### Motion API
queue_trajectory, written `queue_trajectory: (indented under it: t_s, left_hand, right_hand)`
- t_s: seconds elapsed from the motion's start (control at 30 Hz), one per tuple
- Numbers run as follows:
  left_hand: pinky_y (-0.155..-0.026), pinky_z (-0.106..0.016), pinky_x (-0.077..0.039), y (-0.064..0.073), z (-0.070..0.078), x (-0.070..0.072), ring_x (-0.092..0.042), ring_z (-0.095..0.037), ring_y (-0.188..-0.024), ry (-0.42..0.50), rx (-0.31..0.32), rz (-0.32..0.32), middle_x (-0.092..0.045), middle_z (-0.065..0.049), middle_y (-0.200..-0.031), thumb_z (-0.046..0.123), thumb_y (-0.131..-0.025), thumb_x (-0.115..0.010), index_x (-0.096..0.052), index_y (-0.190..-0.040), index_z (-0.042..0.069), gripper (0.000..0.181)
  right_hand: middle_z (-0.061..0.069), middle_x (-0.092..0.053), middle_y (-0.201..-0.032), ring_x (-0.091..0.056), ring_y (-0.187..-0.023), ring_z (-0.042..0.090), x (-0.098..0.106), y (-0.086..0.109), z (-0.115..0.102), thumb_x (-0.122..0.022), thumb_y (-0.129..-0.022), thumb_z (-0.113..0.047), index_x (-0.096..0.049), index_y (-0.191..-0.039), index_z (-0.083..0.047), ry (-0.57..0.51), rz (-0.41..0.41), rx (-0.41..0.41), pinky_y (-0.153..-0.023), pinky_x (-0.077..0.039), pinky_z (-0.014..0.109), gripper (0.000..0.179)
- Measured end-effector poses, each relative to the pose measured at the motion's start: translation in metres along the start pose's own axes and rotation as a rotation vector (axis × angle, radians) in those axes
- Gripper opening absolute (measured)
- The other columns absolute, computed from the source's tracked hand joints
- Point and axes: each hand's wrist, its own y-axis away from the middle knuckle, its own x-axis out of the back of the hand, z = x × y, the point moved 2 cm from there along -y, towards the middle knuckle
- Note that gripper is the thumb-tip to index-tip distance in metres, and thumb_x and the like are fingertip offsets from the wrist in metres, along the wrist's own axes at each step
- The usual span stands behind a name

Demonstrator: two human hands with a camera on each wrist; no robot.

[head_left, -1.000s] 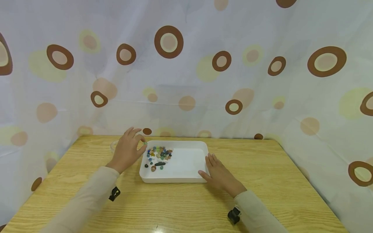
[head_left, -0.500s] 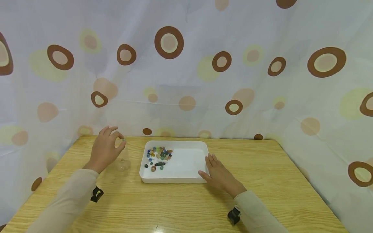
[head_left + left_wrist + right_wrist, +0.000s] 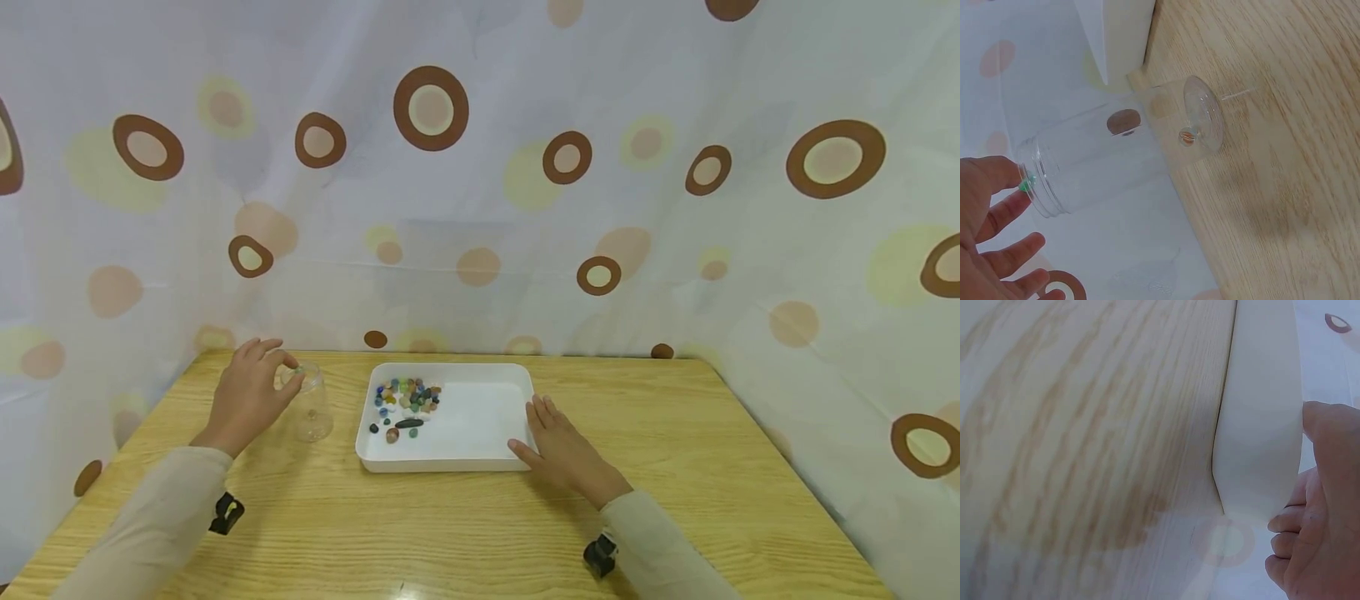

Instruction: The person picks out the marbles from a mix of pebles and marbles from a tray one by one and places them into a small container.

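One small green bead is pinched between the thumb and forefinger of the left hand, at the mouth of a clear jar standing upright on the wooden surface; whether it is past the rim cannot be told. It looks hard, light and smooth, likely glass or polished stone, so it would probably slip if squeezed off-centre; a gentle pinch on opposite sides, across its widest part, should hold it best. The grip is nearly together, parted only by the bead's thickness, with the other fingers spread away. The jar seems stiff and light, easy to tip if knocked; an orange-striped bead lies at its bottom. The right hand touches the right end of the white tray, fingers extended and clamped on nothing, while mixed beads lie in the tray's left part.
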Motion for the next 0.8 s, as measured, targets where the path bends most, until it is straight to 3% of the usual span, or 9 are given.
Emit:
queue_trajectory:
  t_s: [0.43,0.8]
  left_hand:
    - [-0.098,-0.066,-0.034,0.0014,-0.0002,-0.0011,-0.039,-0.051,-0.123,0.029,0.042,-0.015,-0.055,-0.029,-0.125,0.011,-0.086,-0.066,-0.069,-0.088,0.001,0.011]
    - [-0.099,-0.065,-0.033,0.0023,-0.0002,-0.0027,-0.041,-0.052,-0.121,0.031,0.041,-0.022,-0.056,-0.03,-0.124,0.012,-0.087,-0.066,-0.07,-0.087,0.002,0.011]
  right_hand:
    - [0.025,-0.009,-0.157,-0.005,-0.146,0.038,-0.0009,-0.0002,-0.0001,-0.036,-0.1,-0.05,-0.017,-0.148,0.008,0.003,0.001,-0.002,-0.117,-0.013,0.05,0.078]
    - [0.026,-0.011,-0.156,-0.005,-0.146,0.038,0.0,0.0014,-0.0007,-0.037,-0.101,-0.049,-0.018,-0.148,0.009,-0.002,0.011,0.0,-0.117,-0.014,0.05,0.077]
